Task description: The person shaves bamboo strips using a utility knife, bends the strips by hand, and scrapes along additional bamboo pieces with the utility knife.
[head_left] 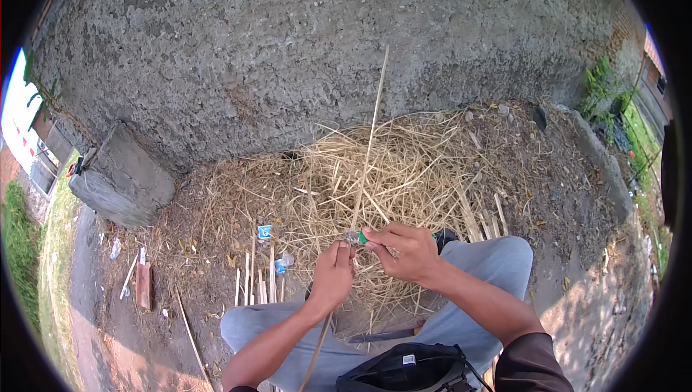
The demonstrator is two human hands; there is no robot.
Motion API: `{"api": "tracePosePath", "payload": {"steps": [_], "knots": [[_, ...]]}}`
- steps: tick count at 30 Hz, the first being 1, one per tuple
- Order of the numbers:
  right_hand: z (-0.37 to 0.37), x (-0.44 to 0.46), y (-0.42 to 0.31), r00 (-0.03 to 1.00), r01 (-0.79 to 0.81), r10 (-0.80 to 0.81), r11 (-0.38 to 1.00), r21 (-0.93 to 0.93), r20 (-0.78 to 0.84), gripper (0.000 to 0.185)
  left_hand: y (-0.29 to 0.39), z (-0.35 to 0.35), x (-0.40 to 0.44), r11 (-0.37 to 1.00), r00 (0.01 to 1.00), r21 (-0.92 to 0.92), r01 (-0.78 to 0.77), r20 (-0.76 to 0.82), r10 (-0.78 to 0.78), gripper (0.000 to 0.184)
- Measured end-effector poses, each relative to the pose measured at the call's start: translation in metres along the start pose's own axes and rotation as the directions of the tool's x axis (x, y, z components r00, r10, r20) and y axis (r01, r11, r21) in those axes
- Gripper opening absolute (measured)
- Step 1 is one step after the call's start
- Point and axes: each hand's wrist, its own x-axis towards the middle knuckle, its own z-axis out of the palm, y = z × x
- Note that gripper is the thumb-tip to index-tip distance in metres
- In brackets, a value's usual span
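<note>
My left hand [334, 275] is closed around a long, thin bamboo strip [372, 136]. The strip's upper part slants up in front of the wall, and its lower part runs down past my left wrist. Close beside it, my right hand [408, 251] pinches a small green object [362, 237] between thumb and fingers. A small greyish part shows between the two hands at the strip, too small to name. Beneath both hands lies a heap of pale bamboo shavings [411, 165].
A rough grey wall [303, 53] rises behind the heap. A concrete block [133, 176] leans at left. Cut bamboo pieces [272, 273] lie near my left knee, by a blue packet [264, 232]. A dark blade-like tool [378, 336] lies between my legs, before a black bag [393, 374].
</note>
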Motion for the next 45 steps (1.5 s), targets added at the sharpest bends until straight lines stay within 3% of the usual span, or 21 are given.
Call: {"api": "tracePosePath", "payload": {"steps": [6,11,15,17,18,20,24,28,30,32,37,39,40,43,45], "knots": [[0.001,0.003,0.0,0.998,-0.013,0.012,1.0,-0.019,-0.055,0.02,-0.001,-0.004,0.003,0.977,0.993,0.181,-0.117,0.006,0.118,0.029],[-0.002,0.013,0.011,0.994,-0.08,0.081,0.997,0.013,-0.072,0.021,0.017,0.003,-0.005,0.998,0.998,0.046,0.052,0.016,-0.053,0.029],[-0.009,0.019,0.02,0.99,-0.112,0.109,0.993,-0.032,-0.089,0.021,0.012,0.006,-0.007,0.999,1.0,0.047,0.01,0.017,-0.011,0.029],[-0.017,0.033,0.047,0.931,-0.307,0.3,0.952,0.0,-0.209,0.017,0.007,0.009,-0.021,0.994,0.985,0.041,0.103,0.137,-0.107,0.029],[-0.018,0.033,0.051,0.927,-0.312,0.304,0.95,-0.001,-0.219,0.017,0.003,0.007,-0.021,0.994,0.984,0.048,0.099,0.146,-0.106,0.029],[-0.022,0.032,0.058,0.961,-0.173,0.163,0.985,-0.027,-0.222,0.017,-0.003,0.002,-0.018,0.979,0.992,0.193,-0.058,0.124,0.034,0.03],[-0.018,0.033,0.056,0.963,-0.149,0.136,0.988,-0.042,-0.233,0.016,0.006,0.0,-0.026,0.964,0.993,0.262,-0.054,0.12,0.023,0.03],[-0.023,0.03,0.058,0.964,-0.214,0.197,0.974,-0.08,-0.179,0.017,-0.004,-0.011,-0.034,0.926,0.996,0.373,-0.06,0.09,0.028,0.031],[-0.031,0.036,0.081,0.907,-0.389,0.376,0.92,-0.038,-0.189,0.017,-0.012,-0.019,-0.045,0.884,0.992,0.457,-0.096,0.12,0.045,0.031],[-0.035,0.038,0.091,0.913,-0.381,0.367,0.923,-0.051,-0.18,0.018,-0.006,-0.023,-0.067,0.961,0.985,0.268,0.069,0.136,-0.109,0.032],[-0.021,0.034,0.096,0.93,-0.311,0.292,0.949,-0.055,-0.223,0.018,0.005,-0.04,-0.099,0.931,0.987,0.345,0.118,0.06,-0.148,0.032],[-0.026,0.033,0.106,0.884,-0.444,0.439,0.896,0.003,-0.159,0.018,0.009,-0.047,-0.116,0.935,0.964,0.254,0.246,0.039,-0.264,0.03],[-0.025,0.032,0.107,0.884,-0.445,0.44,0.896,0.008,-0.16,0.018,0.003,-0.056,-0.123,0.934,0.964,0.258,0.246,0.037,-0.264,0.03],[-0.023,0.03,0.112,0.917,-0.365,0.34,0.925,-0.101,-0.207,0.019,-0.017,-0.08,-0.148,0.879,0.966,0.41,0.246,-0.03,-0.256,0.029],[-0.029,0.029,0.119,0.854,-0.509,0.496,0.859,-0.059,-0.157,0.021,-0.016,-0.083,-0.167,0.916,0.943,0.242,0.319,0.011,-0.331,0.028]]}}
